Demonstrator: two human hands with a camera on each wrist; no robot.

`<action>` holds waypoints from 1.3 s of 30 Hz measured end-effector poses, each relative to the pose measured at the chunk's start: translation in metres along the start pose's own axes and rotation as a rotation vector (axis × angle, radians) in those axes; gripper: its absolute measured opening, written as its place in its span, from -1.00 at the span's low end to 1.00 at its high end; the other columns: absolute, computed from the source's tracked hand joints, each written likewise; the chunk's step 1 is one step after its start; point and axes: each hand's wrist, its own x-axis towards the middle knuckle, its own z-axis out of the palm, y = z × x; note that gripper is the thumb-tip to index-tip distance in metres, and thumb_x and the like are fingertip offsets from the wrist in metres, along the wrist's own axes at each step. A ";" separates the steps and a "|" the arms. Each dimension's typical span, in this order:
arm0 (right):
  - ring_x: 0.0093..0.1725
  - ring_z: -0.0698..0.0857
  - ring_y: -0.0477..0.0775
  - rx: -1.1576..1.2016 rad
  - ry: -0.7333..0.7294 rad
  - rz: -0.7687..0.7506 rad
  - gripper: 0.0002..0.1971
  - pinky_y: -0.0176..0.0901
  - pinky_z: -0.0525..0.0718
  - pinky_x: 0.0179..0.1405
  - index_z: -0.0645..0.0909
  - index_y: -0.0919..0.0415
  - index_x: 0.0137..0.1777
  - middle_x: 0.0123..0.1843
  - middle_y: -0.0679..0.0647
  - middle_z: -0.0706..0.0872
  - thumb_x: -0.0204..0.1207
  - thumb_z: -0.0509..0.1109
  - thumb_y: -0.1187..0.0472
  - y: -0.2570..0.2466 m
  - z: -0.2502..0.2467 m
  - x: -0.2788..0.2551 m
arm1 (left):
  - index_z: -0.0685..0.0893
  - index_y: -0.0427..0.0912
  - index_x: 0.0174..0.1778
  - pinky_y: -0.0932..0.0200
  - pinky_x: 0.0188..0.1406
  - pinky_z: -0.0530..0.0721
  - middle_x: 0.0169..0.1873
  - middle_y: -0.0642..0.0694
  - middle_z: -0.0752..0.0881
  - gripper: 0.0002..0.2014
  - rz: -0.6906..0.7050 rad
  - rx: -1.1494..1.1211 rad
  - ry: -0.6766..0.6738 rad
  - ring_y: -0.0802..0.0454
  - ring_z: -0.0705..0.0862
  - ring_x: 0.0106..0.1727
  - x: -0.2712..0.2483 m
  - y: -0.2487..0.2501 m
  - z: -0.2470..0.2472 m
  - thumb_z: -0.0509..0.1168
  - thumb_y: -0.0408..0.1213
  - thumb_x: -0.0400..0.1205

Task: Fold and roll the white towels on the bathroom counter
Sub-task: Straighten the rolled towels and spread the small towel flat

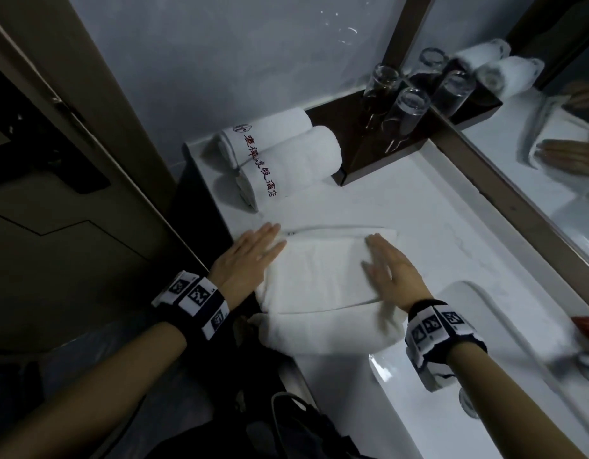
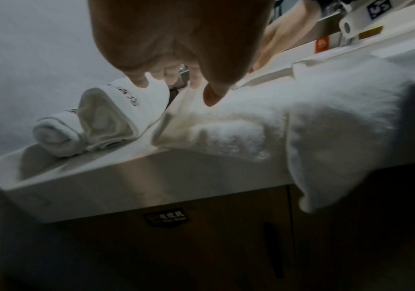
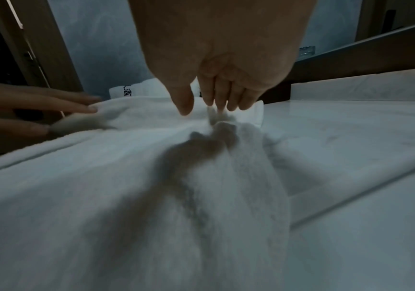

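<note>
A folded white towel (image 1: pixel 322 276) lies flat on the white counter (image 1: pixel 435 246), its near end hanging over the front edge. My left hand (image 1: pixel 250 256) rests flat with straight fingers on the towel's left edge. My right hand (image 1: pixel 389 270) lies flat on its right part, fingers straight. In the right wrist view the right hand (image 3: pixel 216 106) touches the towel (image 3: pixel 131 177) with its fingertips. The left wrist view shows the left hand (image 2: pixel 176 82) above the towel (image 2: pixel 301 118). Two rolled white towels (image 1: pixel 279 154) with embroidered lettering lie at the counter's back left.
A dark tray (image 1: pixel 379 140) with upturned glasses (image 1: pixel 409 107) stands behind the rolled towels, against the mirror (image 1: pixel 551 127). A sink basin (image 1: pixel 485 359) is sunk into the counter at the right. A dark bag (image 1: pixel 306 425) sits below the counter's front edge.
</note>
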 end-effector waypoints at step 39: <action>-0.33 0.56 -0.09 0.290 -0.542 0.136 -0.78 -0.46 0.50 -0.36 0.67 0.19 -0.06 -0.31 0.05 0.58 0.33 0.55 0.40 0.010 -0.050 -0.058 | 0.72 -0.39 -0.08 0.21 -0.17 0.48 -0.27 -0.14 0.63 -0.64 -0.096 -0.870 -0.508 0.00 0.60 -0.18 -0.089 0.003 -0.035 0.52 -0.15 0.40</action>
